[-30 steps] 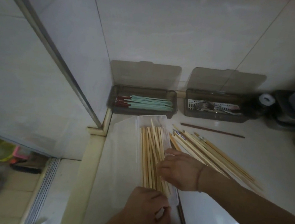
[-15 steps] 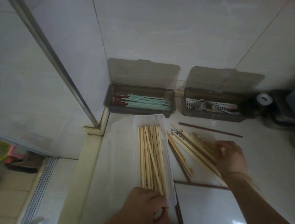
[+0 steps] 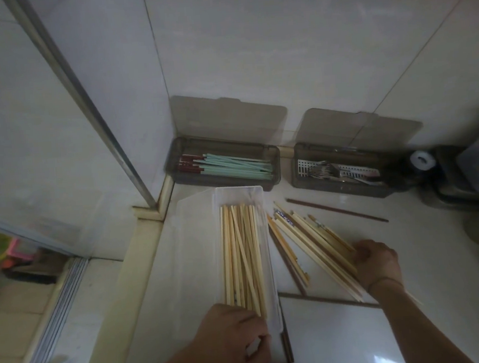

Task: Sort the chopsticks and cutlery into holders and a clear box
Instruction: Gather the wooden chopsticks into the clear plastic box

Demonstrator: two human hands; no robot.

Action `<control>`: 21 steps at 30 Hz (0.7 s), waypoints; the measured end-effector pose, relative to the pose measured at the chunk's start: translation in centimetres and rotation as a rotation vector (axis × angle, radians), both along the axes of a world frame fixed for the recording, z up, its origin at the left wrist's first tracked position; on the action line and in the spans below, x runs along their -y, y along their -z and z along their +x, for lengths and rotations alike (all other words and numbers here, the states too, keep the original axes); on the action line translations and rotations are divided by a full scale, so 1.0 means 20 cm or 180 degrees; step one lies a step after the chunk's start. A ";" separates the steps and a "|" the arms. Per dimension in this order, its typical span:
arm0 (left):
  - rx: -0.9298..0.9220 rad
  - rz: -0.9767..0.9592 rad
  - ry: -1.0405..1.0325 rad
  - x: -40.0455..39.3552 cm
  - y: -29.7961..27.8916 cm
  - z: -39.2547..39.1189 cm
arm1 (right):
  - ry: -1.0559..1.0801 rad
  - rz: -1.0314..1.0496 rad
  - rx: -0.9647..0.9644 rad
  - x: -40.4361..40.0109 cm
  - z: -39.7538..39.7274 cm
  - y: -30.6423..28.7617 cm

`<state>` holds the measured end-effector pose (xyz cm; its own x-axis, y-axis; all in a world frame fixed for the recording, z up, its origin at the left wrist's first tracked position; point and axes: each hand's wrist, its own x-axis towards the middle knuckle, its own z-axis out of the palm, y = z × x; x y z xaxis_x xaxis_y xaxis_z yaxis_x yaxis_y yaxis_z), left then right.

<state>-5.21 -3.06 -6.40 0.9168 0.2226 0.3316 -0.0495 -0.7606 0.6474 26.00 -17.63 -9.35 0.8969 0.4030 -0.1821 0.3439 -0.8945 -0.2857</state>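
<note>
Right hand (image 3: 378, 262) has swung from the clear plastic box (image 3: 237, 193) out to 3 o'clock, now closing on loose pale wooden chopsticks (image 3: 308, 239), so another batch goes in next; left hand (image 3: 234, 345) stays curled, gripping the box's near end.

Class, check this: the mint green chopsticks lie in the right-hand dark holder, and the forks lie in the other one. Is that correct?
Not quite. The head view shows the mint green chopsticks in the left-hand dark holder; the forks lie in the right-hand one.

Pale wooden chopsticks (image 3: 242, 255) in clear plastic box (image 3: 258, 197)
</note>
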 end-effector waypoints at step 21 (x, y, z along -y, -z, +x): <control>0.0042 0.0065 -0.0038 0.00 -0.01 0.00 | -0.3763 0.1114 0.1129 -0.37 -0.60 -0.23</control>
